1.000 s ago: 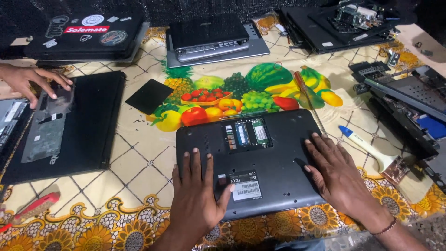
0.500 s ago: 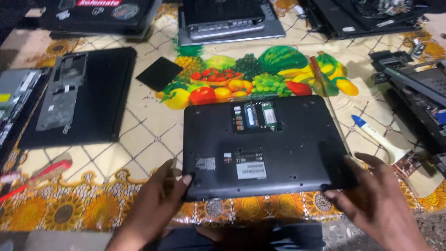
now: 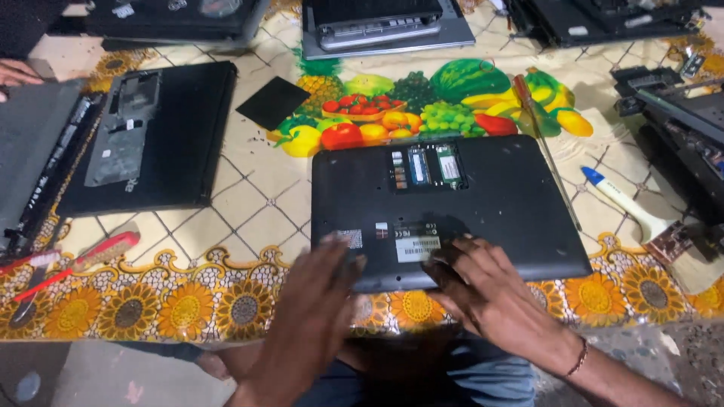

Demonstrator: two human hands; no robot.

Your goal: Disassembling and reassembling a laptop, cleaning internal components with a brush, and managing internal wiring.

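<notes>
- Resting on the near edge of an upturned laptop (image 3: 452,203), the left hand (image 3: 317,301) and right hand (image 3: 483,290) lie open, fingers spread, gripping nothing.
- Its memory bay is open; the laptop lies at the table's near middle.
- Just right lies a screwdriver (image 3: 544,143), then a blue-capped marker (image 3: 622,192).
- Left sit a black panel (image 3: 275,102), an opened chassis (image 3: 151,136) and a red brush (image 3: 90,252).
- More laptops (image 3: 385,26) line the far edge.
- A fruit-and-sunflower tablecloth (image 3: 226,226) covers the table.
- Another person's hand (image 3: 15,73) shows far left.
</notes>
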